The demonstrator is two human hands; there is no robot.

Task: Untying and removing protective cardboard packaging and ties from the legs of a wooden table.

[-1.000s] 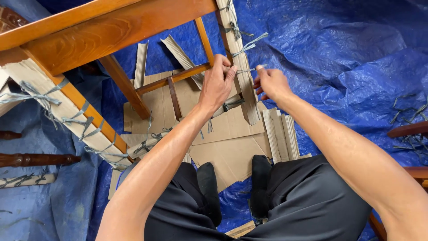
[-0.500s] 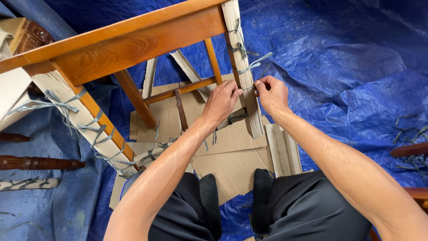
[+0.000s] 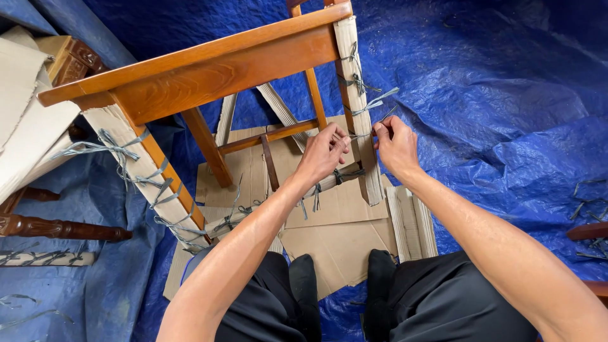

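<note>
Leg: cardboard-wrapped chair leg (image 3: 358,101), ribbed strip, long axis running top to bottom, tilting slightly right
Tie: thin grey plastic string (image 3: 362,135), crossing leg
Grip: left hand (image 3: 324,154) and right hand (image 3: 395,144) both pinching string ends
Ground: crinkled blue tarp (image 3: 506,114)

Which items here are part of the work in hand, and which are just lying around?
In use: left hand, right hand, grey strap, cardboard-wrapped table leg.
Lying about: flat cardboard sheets, carved wooden leg, loose straps, blue tarp.
</note>
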